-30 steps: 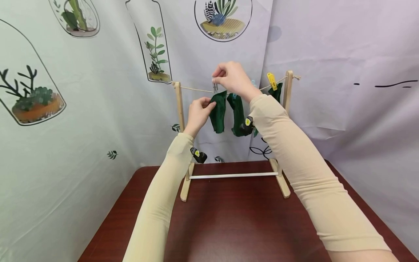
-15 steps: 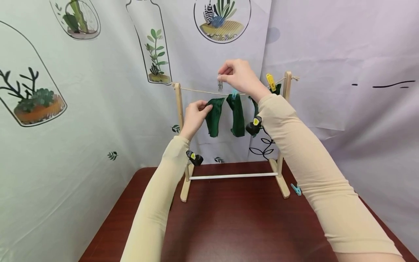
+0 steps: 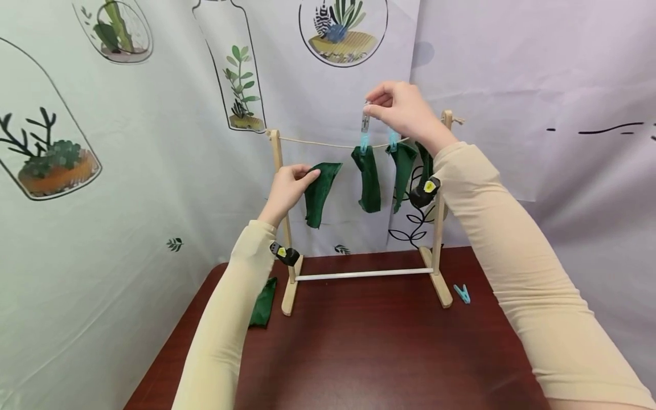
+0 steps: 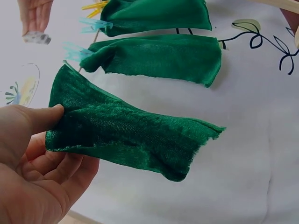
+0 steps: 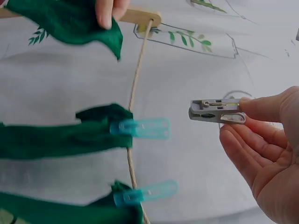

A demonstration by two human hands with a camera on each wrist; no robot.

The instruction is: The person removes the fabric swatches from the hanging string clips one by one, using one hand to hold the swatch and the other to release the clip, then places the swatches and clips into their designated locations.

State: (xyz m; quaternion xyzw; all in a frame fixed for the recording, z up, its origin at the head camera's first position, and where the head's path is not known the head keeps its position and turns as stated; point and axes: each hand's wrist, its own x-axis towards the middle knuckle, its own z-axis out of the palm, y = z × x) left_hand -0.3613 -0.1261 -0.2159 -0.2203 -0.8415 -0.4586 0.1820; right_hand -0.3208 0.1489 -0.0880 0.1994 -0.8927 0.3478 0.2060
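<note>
My left hand (image 3: 289, 188) pinches a piece of green velvety cloth (image 4: 126, 126) near one corner, thumb on top and fingers beneath. The cloth hangs below the rope (image 3: 318, 142), apart from it, to the left of the pegged pieces. Up and to the right, my right hand (image 3: 405, 111) holds a grey clothespin (image 5: 216, 111) between thumb and fingers, its jaws closed on nothing. In the head view that clothespin overlaps a light-blue clothespin (image 3: 364, 142), which fixes a green cloth (image 3: 370, 185) to the rope. Another blue clothespin (image 3: 393, 139) fixes a second green cloth (image 3: 403, 168).
A wooden rack (image 3: 439, 233) with a white crossbar (image 3: 364, 275) carries the rope over a dark red table (image 3: 369, 341). Another green cloth (image 3: 263, 307) lies beside the left foot, partly behind my sleeve. Right of the rack lies a blue clothespin (image 3: 462, 294).
My right hand has moved right and slightly up with the grey clothespin, away from the cloth. My left hand has drawn the cloth left and down from the rope. The cloth on the table has come into view.
</note>
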